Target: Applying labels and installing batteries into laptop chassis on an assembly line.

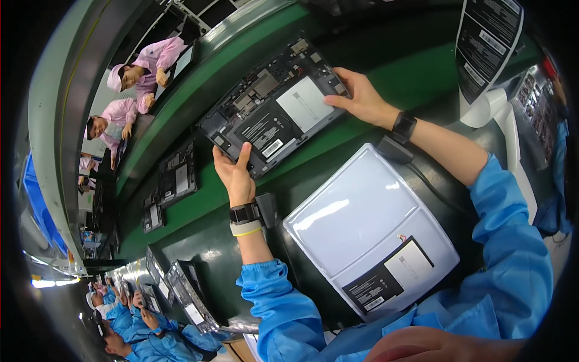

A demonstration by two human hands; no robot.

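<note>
Laptop base (260,92): held beyond the white tray (353,208), between left hand (235,175) and right hand (363,101).
Left grip: clamped on left edge.
Right grip: clamped on right edge.

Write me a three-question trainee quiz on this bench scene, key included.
1. True or false: the bare left hand and bare right hand both hold the open black rectangular chassis.
2. Choose one. The loose, flat black-and-white rectangular battery lies: (a) in the left hand; (b) on the glossy pale rectangular tray; (c) under the chassis.
3. Fill in: the beige band with a yellow stripe is on the ____ wrist.

Key: 1. True. 2. b. 3. Left.
</note>
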